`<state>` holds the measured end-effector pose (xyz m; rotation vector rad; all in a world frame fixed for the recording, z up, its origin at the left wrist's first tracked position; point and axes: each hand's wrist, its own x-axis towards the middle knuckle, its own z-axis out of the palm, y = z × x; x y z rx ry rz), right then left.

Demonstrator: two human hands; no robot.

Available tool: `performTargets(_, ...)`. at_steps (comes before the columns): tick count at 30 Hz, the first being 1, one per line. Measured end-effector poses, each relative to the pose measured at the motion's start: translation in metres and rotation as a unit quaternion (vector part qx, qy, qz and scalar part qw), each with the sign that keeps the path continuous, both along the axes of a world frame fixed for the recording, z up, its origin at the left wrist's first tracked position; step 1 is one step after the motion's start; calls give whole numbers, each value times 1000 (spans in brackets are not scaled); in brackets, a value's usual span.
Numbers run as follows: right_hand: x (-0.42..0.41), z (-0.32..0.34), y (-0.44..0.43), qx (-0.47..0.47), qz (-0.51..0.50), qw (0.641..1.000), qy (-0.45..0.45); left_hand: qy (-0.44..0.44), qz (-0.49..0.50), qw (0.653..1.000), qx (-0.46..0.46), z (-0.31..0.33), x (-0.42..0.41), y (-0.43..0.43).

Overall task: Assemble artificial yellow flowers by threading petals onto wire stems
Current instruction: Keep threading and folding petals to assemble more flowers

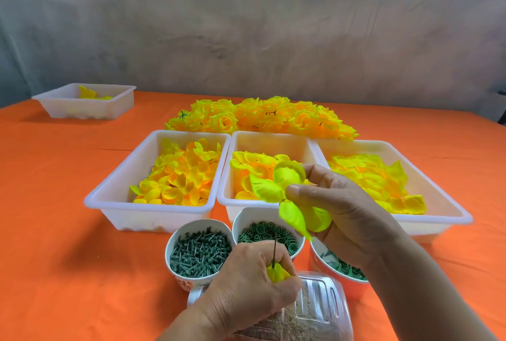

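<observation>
My left hand (246,283) grips a thin dark wire stem (274,250) that points upward, with a small yellow bud (277,272) of petals at its base between my fingers. My right hand (345,209) pinches a yellow multi-lobed petal piece (284,187) just above the wire's tip, over the middle tray. The petal's lower lobes hang down toward the wire without touching it.
Three white trays of yellow petals stand side by side: left (109,203), middle (227,192), right (443,212). Finished yellow flowers (260,117) lie behind them. Cups hold green stem pieces (197,255), green rings (257,234) and green calyxes (345,266). A clear plastic box (320,310) sits near me. A small tray (87,99) stands far left.
</observation>
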<state>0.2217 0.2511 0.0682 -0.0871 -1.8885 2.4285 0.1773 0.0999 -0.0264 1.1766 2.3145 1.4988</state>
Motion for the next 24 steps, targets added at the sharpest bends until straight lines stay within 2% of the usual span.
performTargets(5, 6, -2, -10, 19, 6, 1000, -3, -14, -13, 1000, 7, -5, -2, 1)
performTargets(11, 8, -4, -16, 41, 11, 999, -4, 27, -35, 999, 27, -10, -6, 5)
performTargets(15, 8, -6, -18, 62, 14, 998, -20, 85, -25, 995, 38, -14, -8, 7)
performTargets(19, 9, -5, -19, 77, 14, 997, -17, 73, -16, 996, 41, -19, -8, 8)
performTargets(22, 10, -3, -18, 55, 14, 998, 0, 16, -37, 998, 46, -17, -8, 7)
performTargets(24, 10, -2, -17, 48, 23, 999, 4, 8, -35, 998, 44, -17, -9, 6)
